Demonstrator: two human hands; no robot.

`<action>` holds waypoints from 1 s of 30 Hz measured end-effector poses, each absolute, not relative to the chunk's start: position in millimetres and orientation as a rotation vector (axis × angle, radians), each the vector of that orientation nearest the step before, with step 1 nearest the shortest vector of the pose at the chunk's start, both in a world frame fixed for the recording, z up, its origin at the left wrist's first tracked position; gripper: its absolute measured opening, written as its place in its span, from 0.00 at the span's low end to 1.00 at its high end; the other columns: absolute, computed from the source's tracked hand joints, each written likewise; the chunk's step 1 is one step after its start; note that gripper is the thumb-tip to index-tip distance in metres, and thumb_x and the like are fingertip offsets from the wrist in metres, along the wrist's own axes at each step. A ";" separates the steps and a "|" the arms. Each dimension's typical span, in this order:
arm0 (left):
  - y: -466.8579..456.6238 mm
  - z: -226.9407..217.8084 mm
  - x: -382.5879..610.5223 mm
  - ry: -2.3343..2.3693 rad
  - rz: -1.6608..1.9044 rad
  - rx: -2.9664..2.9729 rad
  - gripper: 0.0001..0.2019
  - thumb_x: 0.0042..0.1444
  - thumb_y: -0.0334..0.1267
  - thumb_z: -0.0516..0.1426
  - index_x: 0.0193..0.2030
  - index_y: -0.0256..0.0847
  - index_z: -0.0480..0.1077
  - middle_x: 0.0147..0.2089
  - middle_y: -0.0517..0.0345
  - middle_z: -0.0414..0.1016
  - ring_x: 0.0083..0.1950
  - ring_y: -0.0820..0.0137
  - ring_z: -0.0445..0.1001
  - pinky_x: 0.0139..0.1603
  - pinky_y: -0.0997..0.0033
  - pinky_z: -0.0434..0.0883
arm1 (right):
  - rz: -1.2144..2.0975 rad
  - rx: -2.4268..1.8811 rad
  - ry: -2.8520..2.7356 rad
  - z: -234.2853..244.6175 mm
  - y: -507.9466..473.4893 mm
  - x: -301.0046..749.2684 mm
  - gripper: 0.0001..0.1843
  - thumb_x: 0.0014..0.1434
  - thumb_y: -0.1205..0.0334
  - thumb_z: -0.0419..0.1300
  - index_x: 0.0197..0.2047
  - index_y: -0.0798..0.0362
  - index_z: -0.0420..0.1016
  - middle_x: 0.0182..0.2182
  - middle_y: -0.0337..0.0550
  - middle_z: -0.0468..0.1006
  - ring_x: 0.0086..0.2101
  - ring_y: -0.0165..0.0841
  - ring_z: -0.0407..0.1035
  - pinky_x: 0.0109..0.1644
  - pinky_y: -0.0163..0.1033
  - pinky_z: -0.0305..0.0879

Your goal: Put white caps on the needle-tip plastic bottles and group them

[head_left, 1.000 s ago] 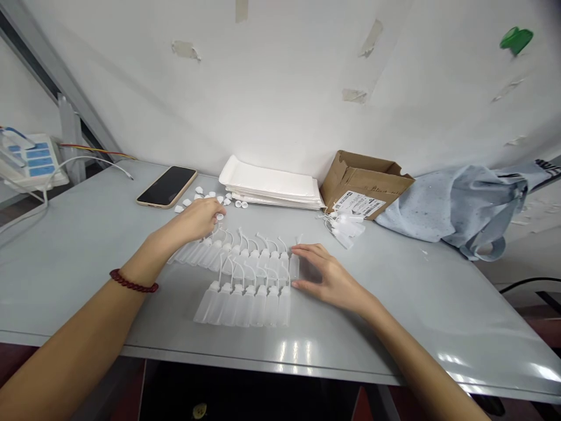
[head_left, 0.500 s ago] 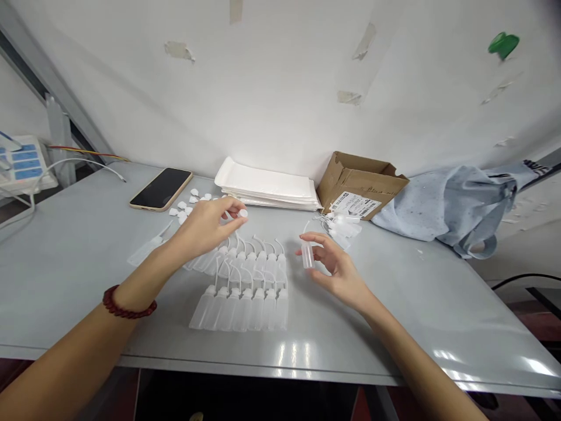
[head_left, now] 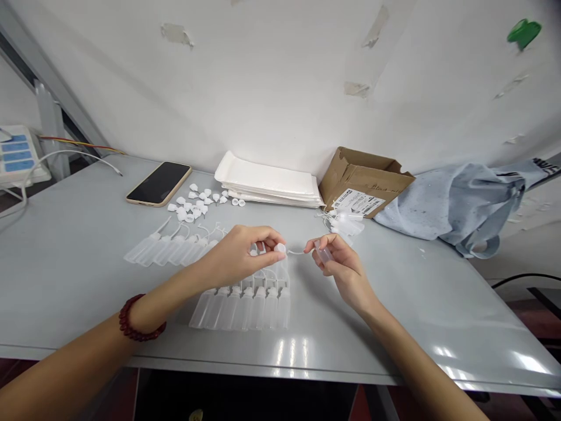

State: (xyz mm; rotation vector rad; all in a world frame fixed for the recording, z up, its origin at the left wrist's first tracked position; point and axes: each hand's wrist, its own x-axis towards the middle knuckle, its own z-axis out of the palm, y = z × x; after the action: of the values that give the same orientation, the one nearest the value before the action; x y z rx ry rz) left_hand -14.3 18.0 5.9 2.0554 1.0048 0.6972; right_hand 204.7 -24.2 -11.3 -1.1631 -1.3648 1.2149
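Between the thumb and fingers of my left hand (head_left: 248, 254) is a small white cap (head_left: 280, 249). My right hand (head_left: 339, 266) grips a small translucent plastic bottle (head_left: 323, 252), tilted, with its thin white tube pointing left towards the cap. Whether the tube's end touches the cap I cannot tell. Below my left hand, several similar bottles (head_left: 241, 310) lie side by side in a row. Another row of bottles (head_left: 162, 250) lies further back, partly hidden by my left hand. Loose white caps (head_left: 193, 206) are scattered beyond it.
A phone (head_left: 160, 184) lies at the back left, and white envelopes (head_left: 272, 180) are stacked by the wall. An open cardboard box (head_left: 363, 184) stands at the back right, with more bottles (head_left: 346, 222) heaped before it. Blue-grey cloth (head_left: 438, 204) lies beside the box.
My left hand has moved right and nearer with the cap. My right hand has tipped the bottle from upright, so its tube now points left. The view has shifted slightly.
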 end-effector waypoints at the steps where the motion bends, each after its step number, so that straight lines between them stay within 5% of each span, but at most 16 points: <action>1: 16.4 7.1 -13.2 0.983 0.677 2.018 0.11 0.56 0.44 0.58 0.41 0.41 0.75 0.35 0.59 0.77 0.37 0.70 0.73 0.36 0.72 0.69 | 1.231 -1.161 -1.361 -11.6 -24.9 204.3 0.14 0.40 0.72 0.50 0.33 0.49 0.58 0.34 0.39 0.73 0.25 0.28 0.56 0.30 0.37 0.53; 10: 8.0 2.1 -1.4 0.815 0.646 1.854 0.12 0.57 0.43 0.57 0.45 0.42 0.75 0.37 0.59 0.77 0.38 0.72 0.73 0.39 0.73 0.70 | 1.063 -1.060 -1.568 -16.6 -39.4 200.9 0.11 0.52 0.71 0.49 0.38 0.48 0.58 0.24 0.34 0.67 0.27 0.29 0.58 0.31 0.36 0.54; 16: 0.8 -0.1 4.2 0.753 0.655 1.875 0.11 0.59 0.39 0.56 0.45 0.42 0.76 0.35 0.59 0.75 0.35 0.73 0.71 0.36 0.74 0.68 | 1.098 -1.140 -1.540 -14.4 -42.8 195.5 0.05 0.62 0.59 0.51 0.40 0.48 0.57 0.17 0.30 0.65 0.21 0.28 0.59 0.25 0.33 0.52; 24: -5.4 1.0 9.1 0.709 0.707 1.904 0.06 0.56 0.36 0.59 0.35 0.42 0.78 0.29 0.61 0.73 0.30 0.74 0.68 0.34 0.74 0.67 | 1.301 -1.141 -1.375 -9.5 -44.0 191.2 0.05 0.56 0.63 0.51 0.37 0.49 0.57 0.16 0.32 0.69 0.18 0.26 0.59 0.20 0.29 0.47; 30: -7.6 0.1 9.5 0.703 0.699 1.920 0.07 0.57 0.36 0.58 0.40 0.41 0.78 0.32 0.59 0.74 0.32 0.73 0.70 0.35 0.73 0.67 | 1.292 -1.164 -1.438 -11.2 -46.5 190.4 0.06 0.53 0.67 0.50 0.37 0.50 0.58 0.16 0.32 0.71 0.17 0.25 0.59 0.19 0.28 0.48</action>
State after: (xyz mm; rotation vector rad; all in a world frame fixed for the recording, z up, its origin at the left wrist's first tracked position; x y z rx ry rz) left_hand 9.5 -7.6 0.1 1.9197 0.7027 0.6986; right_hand 190.4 -46.5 -11.2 -1.1635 -1.4383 1.2924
